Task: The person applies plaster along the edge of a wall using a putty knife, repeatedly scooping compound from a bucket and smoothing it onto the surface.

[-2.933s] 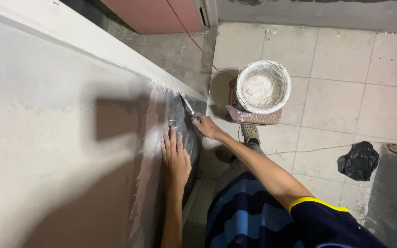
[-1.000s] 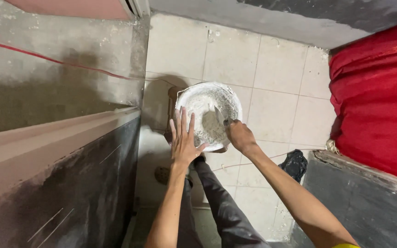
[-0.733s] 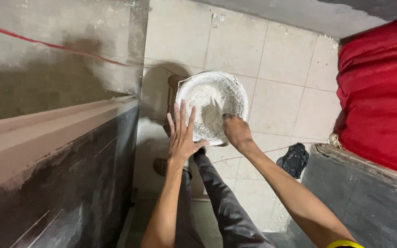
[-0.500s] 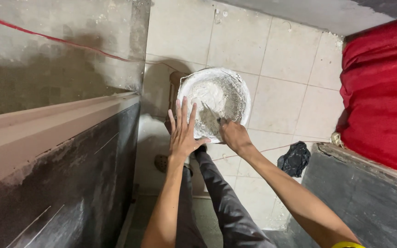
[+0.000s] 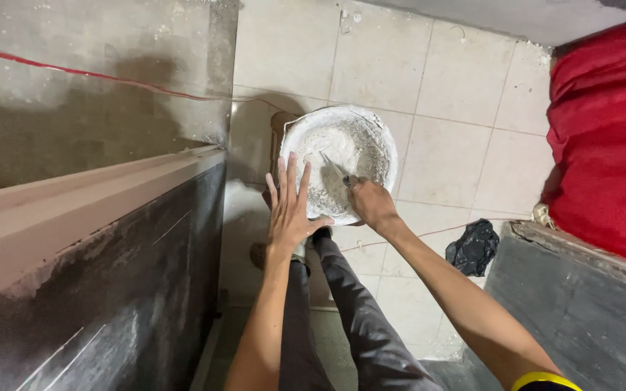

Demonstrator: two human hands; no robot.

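A round white bucket (image 5: pixel 340 163), its inside caked with rough, lumpy pale plaster, is sitting on the beige tiled floor (image 5: pixel 443 145) just past the person's knees. The right hand (image 5: pixel 372 204) is closing around the handle of a thin metal tool (image 5: pixel 333 169) dipping into the plaster, while the left hand (image 5: pixel 289 210) is hovering flat, fingers spread, holding nothing, over the bucket's near rim. A grey, smooth-troweled wall (image 5: pixel 96 239) is standing to the left, and a crumpled black bag (image 5: pixel 474 246) and red fabric (image 5: pixel 606 137) are lying to the right.
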